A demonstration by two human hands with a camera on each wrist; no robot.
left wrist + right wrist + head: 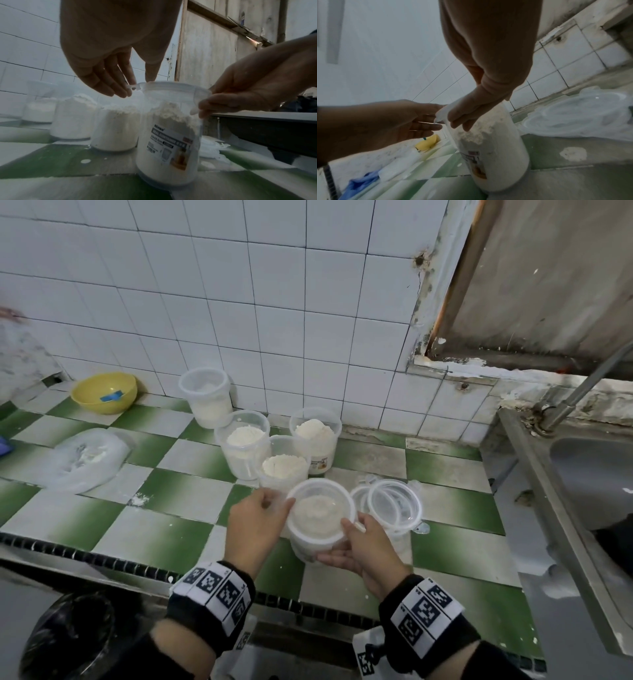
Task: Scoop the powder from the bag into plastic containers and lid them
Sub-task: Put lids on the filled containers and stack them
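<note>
A clear plastic container (308, 546) full of white powder stands on the green-and-white tiled counter, with a clear lid (320, 506) lying on its mouth. My left hand (277, 503) touches the lid's left tab with straight fingers, thumb on the rim. My right hand (342, 539) pinches the lid's right flap between thumb and fingers. The left wrist view shows the labelled container (164, 142), the lid (171, 88) and both hands at its edges. In the right wrist view my right hand (462, 121) curls over the lid edge. The powder bag (85, 460) lies at the left.
Three open filled containers (243, 446) (315, 436) (284, 467) stand just behind, and another container (205, 398) is by the wall. Spare lids (394, 505) lie to the right. A yellow bowl (104, 392) sits far left. A steel sink (589, 474) borders the right.
</note>
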